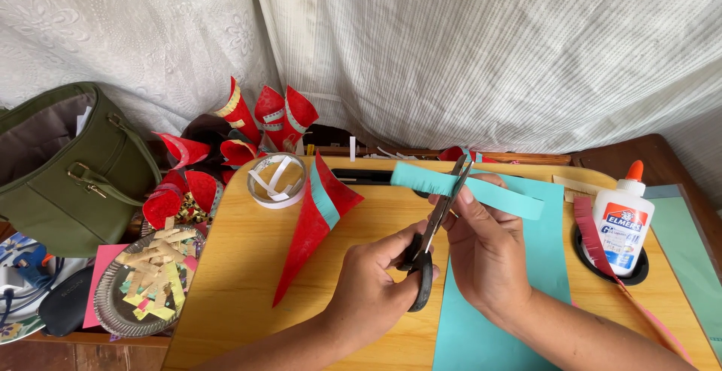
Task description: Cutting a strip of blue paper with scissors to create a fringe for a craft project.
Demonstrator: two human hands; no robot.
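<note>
Teal paper strip (466, 188) is the piece being cut: a long, flat, matte band held level above the wooden table (241, 266), slightly past centre toward one o'clock. At nine o'clock sits an olive-green handbag (68, 168) of smooth leather-like material with brass clasps. Below it, at eight o'clock, a silver paper plate (113, 303) carries short scraps of coloured paper. Behind them, glossy red paper cones (263, 119) cluster at eleven o'clock, and one long red cone with a teal band (312, 224) lies on the table beside a white tape roll (277, 181). The left hand (372, 288) is closed through the loops of black scissors (432, 236), whose blades stand slightly parted around the strip. The right hand (485, 247) pinches the strip between thumb and fingertips. Under the forearms lies a large teal sheet (549, 243). At three o'clock, a white glue bottle (623, 224) with an orange cap stands in a round recess, a fringed red strip (594, 239) beside it.
</note>
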